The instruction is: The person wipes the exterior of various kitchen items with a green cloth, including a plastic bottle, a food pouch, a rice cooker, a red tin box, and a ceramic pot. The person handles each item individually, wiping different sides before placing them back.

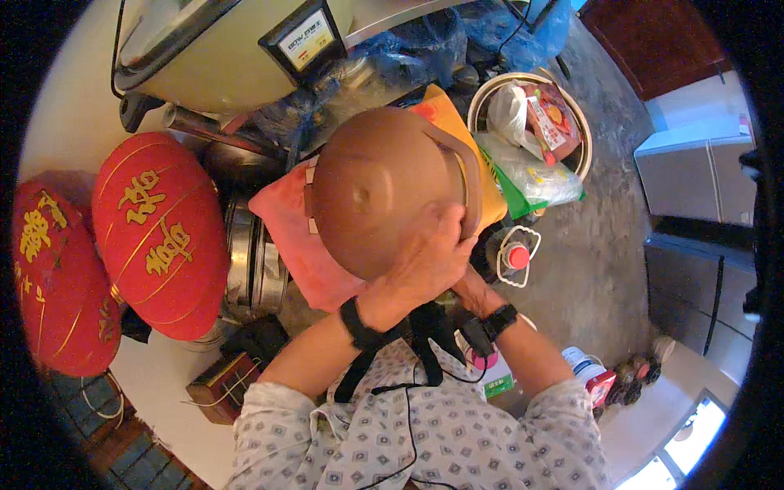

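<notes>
A brown round plastic vessel [367, 190] with a curved side handle [468, 171] is in front of me, its broad round face towards the camera. My left hand [432, 257], slightly blurred, grips its lower right edge beside the handle's lower end. My right hand [471, 291] lies just below and partly behind the left one; its fingers are hidden, so its hold cannot be made out. Behind the vessel are a pink-red cushion or bag [312, 263] on the left and an orange-yellow bag [490, 190] on the right.
Red lanterns [162, 245] and stacked metal pots [254, 263] stand left. A round container [474, 110] with packaged goods, a clear plastic package [533, 177] and a red-capped bottle [517, 257] are right. Blue plastic bags [429, 43] lie behind; white boxes [686, 177] stand far right.
</notes>
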A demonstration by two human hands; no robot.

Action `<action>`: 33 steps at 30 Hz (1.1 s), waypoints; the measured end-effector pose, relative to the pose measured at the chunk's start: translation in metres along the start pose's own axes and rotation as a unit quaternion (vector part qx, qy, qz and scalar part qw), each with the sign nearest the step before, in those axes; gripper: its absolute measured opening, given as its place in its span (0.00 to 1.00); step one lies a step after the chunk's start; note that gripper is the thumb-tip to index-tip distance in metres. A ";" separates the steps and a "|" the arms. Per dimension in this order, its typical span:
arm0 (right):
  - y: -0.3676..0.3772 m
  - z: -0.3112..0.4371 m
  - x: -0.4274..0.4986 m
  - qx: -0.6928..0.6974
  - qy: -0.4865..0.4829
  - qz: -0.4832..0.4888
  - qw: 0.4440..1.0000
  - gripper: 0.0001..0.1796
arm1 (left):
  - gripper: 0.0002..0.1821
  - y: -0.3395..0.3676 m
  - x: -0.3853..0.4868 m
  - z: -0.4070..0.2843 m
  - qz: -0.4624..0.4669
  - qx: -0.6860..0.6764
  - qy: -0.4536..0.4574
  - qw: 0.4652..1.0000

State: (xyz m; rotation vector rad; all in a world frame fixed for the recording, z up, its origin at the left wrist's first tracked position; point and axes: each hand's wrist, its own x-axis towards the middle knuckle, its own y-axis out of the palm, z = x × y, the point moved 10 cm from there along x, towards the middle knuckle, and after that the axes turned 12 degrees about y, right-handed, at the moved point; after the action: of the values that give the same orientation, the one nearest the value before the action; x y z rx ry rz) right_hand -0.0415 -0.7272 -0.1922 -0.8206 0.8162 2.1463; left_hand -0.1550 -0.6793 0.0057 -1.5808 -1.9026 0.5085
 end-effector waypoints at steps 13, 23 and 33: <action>-0.095 -0.041 -0.070 0.045 0.155 -0.038 0.986 0.23 | 0.09 0.126 0.012 0.049 0.054 0.131 0.073 0.987; -0.065 0.046 -0.090 0.065 0.075 0.052 0.994 0.24 | 0.13 0.109 -0.002 0.069 -0.015 -0.197 -0.035 0.980; 0.017 0.082 -0.069 0.104 0.069 0.129 0.984 0.26 | 0.29 0.040 -0.089 0.071 0.125 -0.361 -0.108 0.918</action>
State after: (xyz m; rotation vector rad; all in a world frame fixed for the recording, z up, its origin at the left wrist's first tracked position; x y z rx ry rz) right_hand -0.0408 -0.7022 -0.0861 -0.7978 1.2551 2.1936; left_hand -0.1632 -0.7516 -0.0906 -2.3385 -2.2101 0.0624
